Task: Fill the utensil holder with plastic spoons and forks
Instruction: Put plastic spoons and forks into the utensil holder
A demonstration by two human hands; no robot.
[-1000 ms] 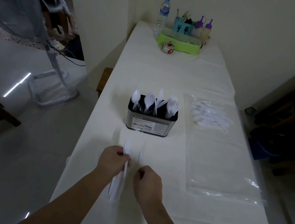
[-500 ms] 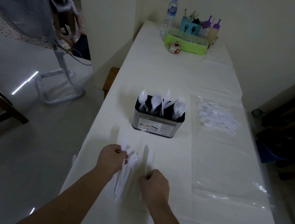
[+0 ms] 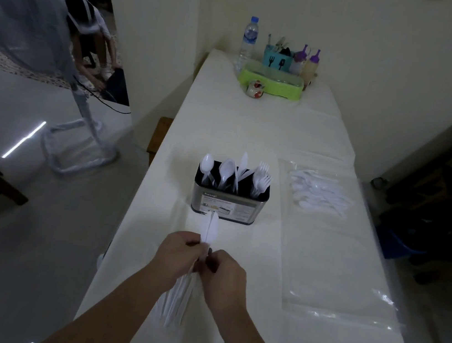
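Hands met over the worktop point(image 3: 253, 134). The left hand point(image 3: 178, 252) and right hand point(image 3: 225, 279) had fingers closed around a bundle of plastic spoons point(image 3: 209, 228), near the utensil holder point(image 3: 228, 205).

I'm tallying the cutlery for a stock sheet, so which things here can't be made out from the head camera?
- White plastic utensils bunched in the left hand and right hand: kind and number unclear; fingers cover the middle, the handles blur.
- Steel utensil holder: its wall hides the lower stems; label print too small.
- Clear plastic bag of cutlery: pieces overlap, uncountable.
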